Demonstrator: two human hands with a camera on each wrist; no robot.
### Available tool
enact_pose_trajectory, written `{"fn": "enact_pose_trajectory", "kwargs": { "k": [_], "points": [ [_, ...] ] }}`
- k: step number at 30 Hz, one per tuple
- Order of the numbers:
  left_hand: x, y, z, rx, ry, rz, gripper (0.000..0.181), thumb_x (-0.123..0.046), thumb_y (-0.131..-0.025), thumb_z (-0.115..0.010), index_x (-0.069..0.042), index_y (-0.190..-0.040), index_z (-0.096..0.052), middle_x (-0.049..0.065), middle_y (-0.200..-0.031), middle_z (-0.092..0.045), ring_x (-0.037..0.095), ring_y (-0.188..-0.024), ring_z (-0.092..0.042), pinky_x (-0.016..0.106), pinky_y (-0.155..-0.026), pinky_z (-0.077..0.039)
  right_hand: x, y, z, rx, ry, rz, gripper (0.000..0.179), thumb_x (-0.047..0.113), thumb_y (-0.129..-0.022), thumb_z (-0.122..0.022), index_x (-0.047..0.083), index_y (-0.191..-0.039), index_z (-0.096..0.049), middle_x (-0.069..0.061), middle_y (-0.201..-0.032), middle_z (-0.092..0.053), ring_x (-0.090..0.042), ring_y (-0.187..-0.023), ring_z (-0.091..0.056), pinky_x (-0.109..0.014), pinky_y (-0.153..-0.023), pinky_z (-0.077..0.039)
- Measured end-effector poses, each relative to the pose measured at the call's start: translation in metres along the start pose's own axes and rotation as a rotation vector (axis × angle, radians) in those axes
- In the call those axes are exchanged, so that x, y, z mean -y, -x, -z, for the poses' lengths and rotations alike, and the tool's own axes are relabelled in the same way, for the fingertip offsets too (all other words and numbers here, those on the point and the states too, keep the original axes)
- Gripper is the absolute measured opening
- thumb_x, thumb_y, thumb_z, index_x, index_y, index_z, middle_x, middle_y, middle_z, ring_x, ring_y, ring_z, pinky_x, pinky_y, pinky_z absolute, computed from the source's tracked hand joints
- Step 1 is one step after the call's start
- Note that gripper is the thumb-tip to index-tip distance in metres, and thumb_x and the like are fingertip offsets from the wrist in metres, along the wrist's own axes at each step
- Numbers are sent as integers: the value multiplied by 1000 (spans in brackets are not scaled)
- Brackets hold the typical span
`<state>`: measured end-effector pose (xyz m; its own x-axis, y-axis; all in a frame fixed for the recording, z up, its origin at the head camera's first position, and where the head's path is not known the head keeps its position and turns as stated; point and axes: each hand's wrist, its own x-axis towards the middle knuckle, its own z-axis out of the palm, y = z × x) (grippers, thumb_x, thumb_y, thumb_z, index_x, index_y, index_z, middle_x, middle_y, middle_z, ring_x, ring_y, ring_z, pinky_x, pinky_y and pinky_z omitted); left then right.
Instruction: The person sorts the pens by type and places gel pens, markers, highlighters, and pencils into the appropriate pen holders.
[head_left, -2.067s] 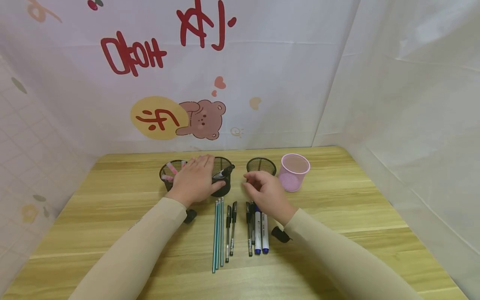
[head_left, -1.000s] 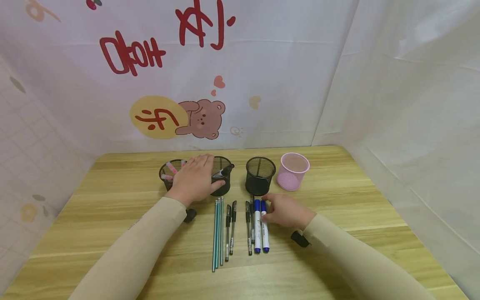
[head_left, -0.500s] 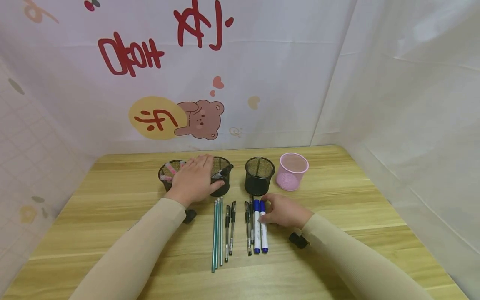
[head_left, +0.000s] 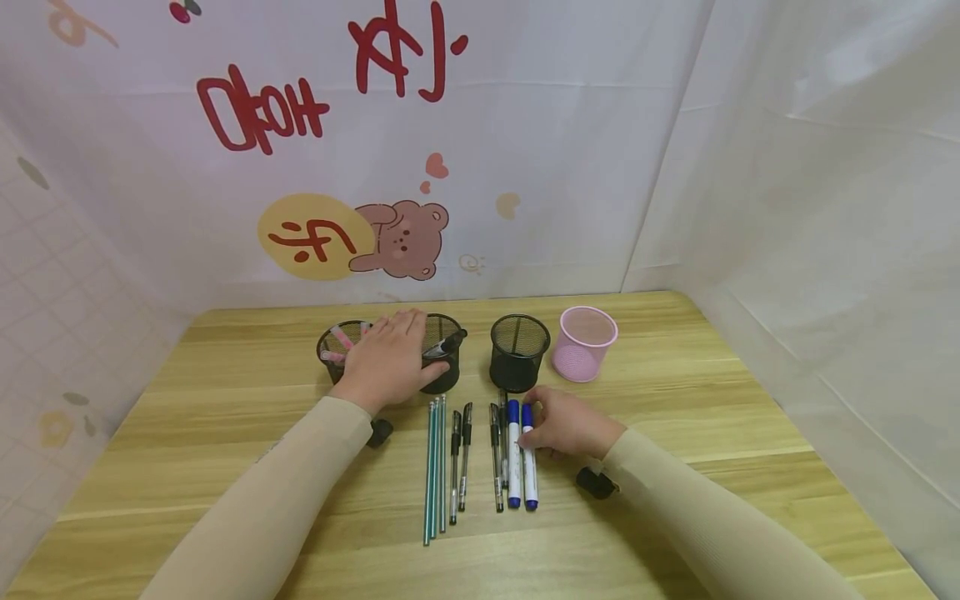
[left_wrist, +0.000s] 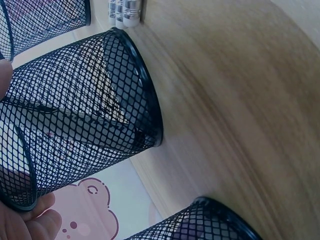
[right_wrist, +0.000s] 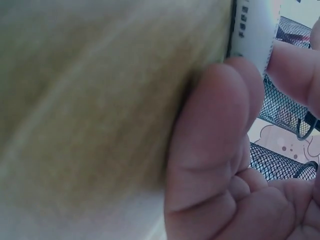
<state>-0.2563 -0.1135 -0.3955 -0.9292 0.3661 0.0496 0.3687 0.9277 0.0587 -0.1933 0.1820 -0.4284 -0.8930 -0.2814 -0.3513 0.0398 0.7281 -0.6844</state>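
Observation:
My left hand [head_left: 386,358] grips the rim of a black mesh pen cup [head_left: 441,379] that holds a black marker [head_left: 447,343]. In the left wrist view, thumb and fingers sit on opposite sides of that cup. My right hand [head_left: 573,423] pinches a white whiteboard marker [head_left: 530,475] with a blue cap, close to the cap end. Beside it on the left lies a matching blue-capped marker [head_left: 513,458]. The right wrist view shows thumb and fingers on either side of the white barrel [right_wrist: 255,30]. Several black gel pens [head_left: 495,458] lie to the left.
Another black mesh cup [head_left: 517,367] stands at the back, with a pink mesh cup [head_left: 579,362] to its right. A black cup at far left, partly behind my left hand, holds pink-and-white pens [head_left: 333,357]. Teal pencils [head_left: 433,475] lie in front. A white curtain [head_left: 570,150] hangs behind the table.
From in front of the right-hand black cup, my right hand has come down to the right-hand blue-capped marker, whose lower end has shifted slightly toward me. The left hand keeps its place.

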Motion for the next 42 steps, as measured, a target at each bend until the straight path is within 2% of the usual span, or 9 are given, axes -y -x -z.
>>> {"fn": "enact_pose_trajectory", "kwargs": {
  "k": [8,17,23,30,36,42],
  "points": [
    [0,0,0,2,5,5,98,-68,-100,-55,-3,-167,-24,17,-172,-30,35,-161,-27,53,-133,-20,0,3,1,5,-34,18,52,9,-82,-88,3,-123,-56,-8,-75,-64,-17,-55,-61,-29,-53,-58],
    [0,0,0,1,3,8,98,-68,-100,-55,-4,-167,-24,16,-172,-30,35,-161,-27,53,-133,-20,-2,2,2,-5,-61,15,53,12,-83,-88,4,-124,-55,-9,-77,-64,-19,-59,-62,-31,-55,-57],
    [0,0,0,0,1,8,97,-68,-100,-55,-4,-167,-25,16,-172,-31,35,-161,-28,53,-133,-21,-6,2,3,-26,-58,67,53,14,-84,-87,4,-124,-54,-7,-76,-64,-19,-60,-61,-30,-55,-53],
    [1,-1,-3,-11,7,5,98,-69,-100,-55,-4,-167,-25,16,-172,-31,35,-161,-28,53,-133,-21,-6,4,3,-27,-115,124,47,10,-89,-81,3,-125,-51,-7,-78,-65,-18,-62,-59,-29,-54,-51],
    [0,-1,-3,-12,5,5,98,-68,-100,-55,-3,-166,-25,16,-172,-31,35,-161,-28,53,-133,-21,-5,6,4,-73,-137,162,42,6,-93,-76,3,-126,-50,-6,-77,-65,-17,-62,-61,-27,-54,-52],
    [0,-1,-3,-12,-6,1,97,-69,-100,-54,-3,-166,-26,16,-172,-31,35,-161,-28,53,-133,-21,-5,5,5,-116,-154,210,42,4,-93,-75,1,-125,-49,-4,-74,-62,-13,-59,-56,-25,-50,-46]
  ]
}}
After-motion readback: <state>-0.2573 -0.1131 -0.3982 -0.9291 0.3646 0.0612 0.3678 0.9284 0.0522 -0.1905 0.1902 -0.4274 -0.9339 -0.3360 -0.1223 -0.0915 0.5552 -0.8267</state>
